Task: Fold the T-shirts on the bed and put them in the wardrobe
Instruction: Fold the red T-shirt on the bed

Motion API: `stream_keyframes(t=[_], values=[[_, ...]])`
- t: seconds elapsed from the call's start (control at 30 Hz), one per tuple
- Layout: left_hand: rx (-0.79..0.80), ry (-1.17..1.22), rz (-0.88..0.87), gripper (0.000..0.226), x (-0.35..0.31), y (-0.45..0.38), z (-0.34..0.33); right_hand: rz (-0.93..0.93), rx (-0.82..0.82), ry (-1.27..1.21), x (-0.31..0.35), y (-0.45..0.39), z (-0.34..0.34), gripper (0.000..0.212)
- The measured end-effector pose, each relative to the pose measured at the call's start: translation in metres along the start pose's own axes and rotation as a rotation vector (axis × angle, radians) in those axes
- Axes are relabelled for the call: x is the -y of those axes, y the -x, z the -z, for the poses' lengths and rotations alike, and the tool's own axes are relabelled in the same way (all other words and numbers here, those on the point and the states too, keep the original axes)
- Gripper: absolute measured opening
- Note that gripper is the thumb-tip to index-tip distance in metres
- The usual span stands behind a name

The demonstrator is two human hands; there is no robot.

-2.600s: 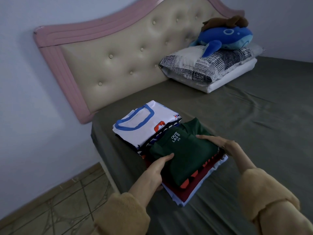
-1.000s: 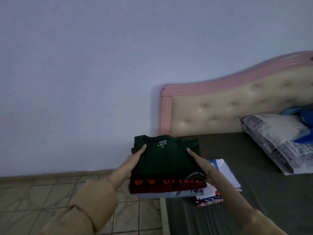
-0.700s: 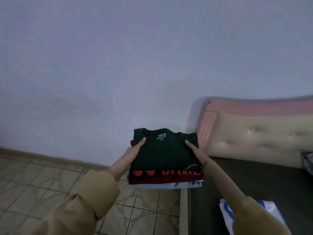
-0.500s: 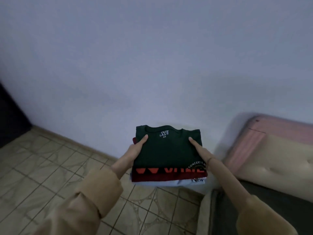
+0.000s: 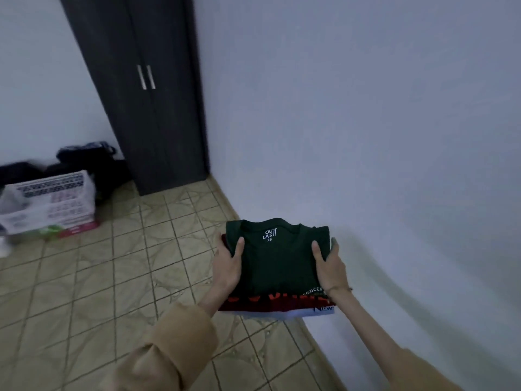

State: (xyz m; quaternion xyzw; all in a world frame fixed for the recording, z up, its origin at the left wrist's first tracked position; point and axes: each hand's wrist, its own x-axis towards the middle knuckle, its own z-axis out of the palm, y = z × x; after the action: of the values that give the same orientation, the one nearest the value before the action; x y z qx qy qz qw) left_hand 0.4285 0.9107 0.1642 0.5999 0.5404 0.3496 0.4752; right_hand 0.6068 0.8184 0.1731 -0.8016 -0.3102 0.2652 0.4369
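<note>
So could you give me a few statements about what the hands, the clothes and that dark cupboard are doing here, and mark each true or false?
1. Both hands hold the stack of folded T-shirts, the left hand and right hand on opposite sides. True.
2. The top shirt is white. False: it is dark green, with red and pale ones beneath.
3. The wardrobe doors are open. False: both are closed.
4. A white basket sits on the floor left of the wardrobe. True.
5. The stack rests on the floor. False: it is held above the tiles.
</note>
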Motion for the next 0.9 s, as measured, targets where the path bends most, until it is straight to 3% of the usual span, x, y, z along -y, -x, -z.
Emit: stream_keyframes(t=[0.1,0.4,0.9], values=[[-0.079,-0.064,0.002,0.062,0.012,-0.029,0.016,0.156,0.037,0.061,0.022,-0.032,-0.036,0.061],[-0.411,-0.171,0.087,0.044,0.067,-0.153,0.111,0.351,0.319,0.308,0.107,-0.119,-0.222,0.047],[-0.669,-0.134,0.250,0.039,0.119,-0.373,0.354,0.493,0.583,0.364,0.284,-0.210,-0.546,0.045]])
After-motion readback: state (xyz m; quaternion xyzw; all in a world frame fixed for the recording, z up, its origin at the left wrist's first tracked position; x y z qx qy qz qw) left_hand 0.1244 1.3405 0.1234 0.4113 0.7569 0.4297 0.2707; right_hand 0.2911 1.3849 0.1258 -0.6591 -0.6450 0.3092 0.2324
